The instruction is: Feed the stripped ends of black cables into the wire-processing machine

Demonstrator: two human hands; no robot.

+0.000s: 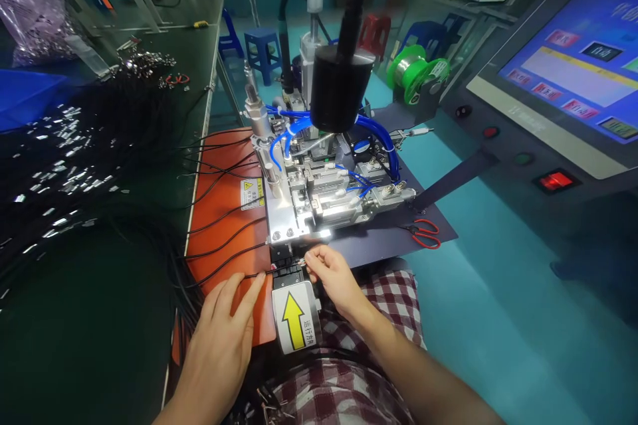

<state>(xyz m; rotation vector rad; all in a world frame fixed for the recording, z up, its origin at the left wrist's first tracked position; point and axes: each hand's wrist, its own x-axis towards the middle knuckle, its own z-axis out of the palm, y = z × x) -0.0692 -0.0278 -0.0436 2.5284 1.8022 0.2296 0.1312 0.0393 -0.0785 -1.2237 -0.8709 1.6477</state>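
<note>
A black cable (260, 273) runs across the orange plate (224, 199) to the dark feed track (288, 272) at the front of a metal machine (284, 206). My left hand (224, 325) rests at the plate's front, fingers spread, fingertips on the cable. To the right of the track, my right hand (333, 279) is closed in a pinch on the small metal end of the cable (301, 262). Just below the track is a white label with a yellow arrow (294, 319). More black cables lie across the plate, their ends at the machine's left edge.
Bundled black cables (60, 179) cover the dark table on the left. Red-handled scissors (425, 234) lie on the machine's base, right. A black cylinder (341, 86) hangs over the machine. A control screen (578, 73) and a green solder spool (413, 73) stand right.
</note>
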